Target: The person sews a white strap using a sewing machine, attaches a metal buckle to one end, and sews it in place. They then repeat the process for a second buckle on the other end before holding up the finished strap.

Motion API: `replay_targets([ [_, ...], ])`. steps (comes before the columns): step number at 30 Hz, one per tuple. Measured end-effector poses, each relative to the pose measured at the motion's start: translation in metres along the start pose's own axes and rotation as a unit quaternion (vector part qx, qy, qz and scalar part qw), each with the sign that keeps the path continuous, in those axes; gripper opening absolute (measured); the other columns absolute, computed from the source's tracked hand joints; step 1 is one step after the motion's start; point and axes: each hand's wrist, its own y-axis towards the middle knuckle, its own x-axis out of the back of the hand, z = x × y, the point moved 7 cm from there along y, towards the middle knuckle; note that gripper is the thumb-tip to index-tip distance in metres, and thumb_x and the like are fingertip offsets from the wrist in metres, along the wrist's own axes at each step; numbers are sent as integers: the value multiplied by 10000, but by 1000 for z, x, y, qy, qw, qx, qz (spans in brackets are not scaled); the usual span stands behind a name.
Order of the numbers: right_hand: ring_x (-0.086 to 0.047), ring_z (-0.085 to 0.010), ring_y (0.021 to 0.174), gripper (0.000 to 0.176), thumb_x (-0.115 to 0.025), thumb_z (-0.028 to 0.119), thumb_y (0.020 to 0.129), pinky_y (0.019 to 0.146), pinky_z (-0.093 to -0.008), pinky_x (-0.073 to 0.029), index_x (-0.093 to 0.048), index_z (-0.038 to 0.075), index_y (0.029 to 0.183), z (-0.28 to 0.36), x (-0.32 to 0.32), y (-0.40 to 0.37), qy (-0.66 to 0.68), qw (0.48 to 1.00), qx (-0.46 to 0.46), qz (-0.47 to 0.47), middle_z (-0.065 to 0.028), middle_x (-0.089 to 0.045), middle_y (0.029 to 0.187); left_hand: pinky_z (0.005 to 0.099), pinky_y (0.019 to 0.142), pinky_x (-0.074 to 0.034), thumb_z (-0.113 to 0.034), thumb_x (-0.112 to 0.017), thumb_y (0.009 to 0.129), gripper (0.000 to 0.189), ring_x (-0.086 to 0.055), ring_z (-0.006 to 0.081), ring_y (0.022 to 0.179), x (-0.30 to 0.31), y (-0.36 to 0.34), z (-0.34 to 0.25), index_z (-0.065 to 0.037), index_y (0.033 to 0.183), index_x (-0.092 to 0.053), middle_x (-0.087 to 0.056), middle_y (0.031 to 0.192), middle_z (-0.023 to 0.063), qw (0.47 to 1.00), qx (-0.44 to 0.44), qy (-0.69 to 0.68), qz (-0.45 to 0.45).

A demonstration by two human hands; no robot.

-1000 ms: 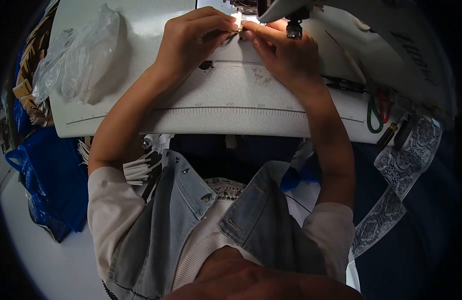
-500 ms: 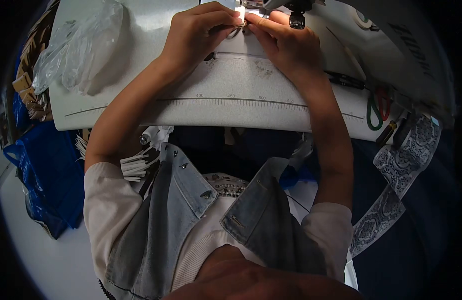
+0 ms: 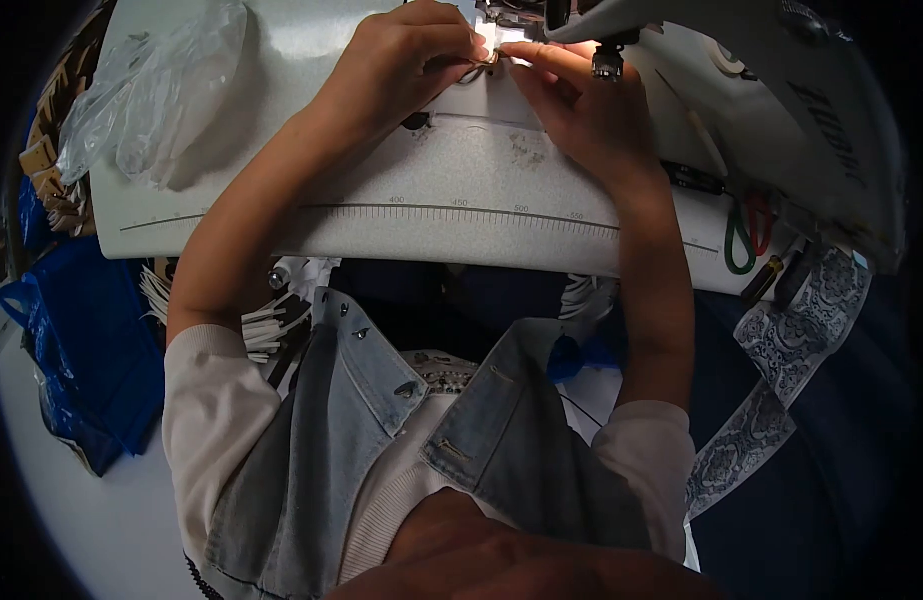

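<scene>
My left hand (image 3: 407, 55) is closed in a pinch on a small tan strap piece (image 3: 493, 62) that seems to have a metal ring on it. The piece lies by the lit needle area of a sewing machine (image 3: 802, 110); its details are too small to make out. My right hand (image 3: 592, 105) comes from the other side, index finger stretched to the same piece and thumb just below. A black knob (image 3: 608, 62) of the machine hides part of the right fingers.
A clear plastic bag (image 3: 172, 95) lies on the left of the white machine bed (image 3: 382, 235), which bears a printed ruler. On the right are an awl (image 3: 704, 130), scissors (image 3: 740, 235) and a screwdriver (image 3: 764, 277). A patterned ribbon (image 3: 807, 310) hangs down; a blue bag (image 3: 92, 340) is at left.
The right hand has shifted slightly right and down, its thumb a little away from the left fingers. The left hand keeps its pinch. The whole view has tilted slightly.
</scene>
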Motion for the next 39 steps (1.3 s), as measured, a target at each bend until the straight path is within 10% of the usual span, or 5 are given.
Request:
replay_targets([
  [7,-602,-115,650,248,-690,159,838,576,-258,-490,-701,199,1083,8,-1,-5,-40,997,45,48,-7,-615,835,279,748,-531,-31,-716,781,307,-647,193,914,5,11,-3,-131,1071,-707,-654,995,41,983,13,41,176],
  [16,-600,-186,642,258,-655,141,827,592,-294,-486,-685,124,1082,30,-10,-9,-56,992,50,101,-47,-593,795,310,636,-504,-92,-751,767,250,-646,187,771,8,10,15,-65,1013,-711,-662,926,81,983,73,-147,84],
  [26,-625,-238,779,333,-677,259,817,703,-347,-500,-665,114,1116,36,0,-2,-46,985,51,161,-50,-625,1076,349,692,-507,-113,-766,657,139,-610,233,810,12,17,-14,-88,783,-713,-639,752,27,1000,-7,9,18],
  [39,-585,-154,638,335,-651,218,836,581,-297,-478,-637,93,1147,44,-6,-11,-162,967,124,153,9,-562,860,355,759,-494,-60,-734,676,195,-602,218,886,13,20,-8,-131,857,-742,-683,834,2,995,3,-21,98],
])
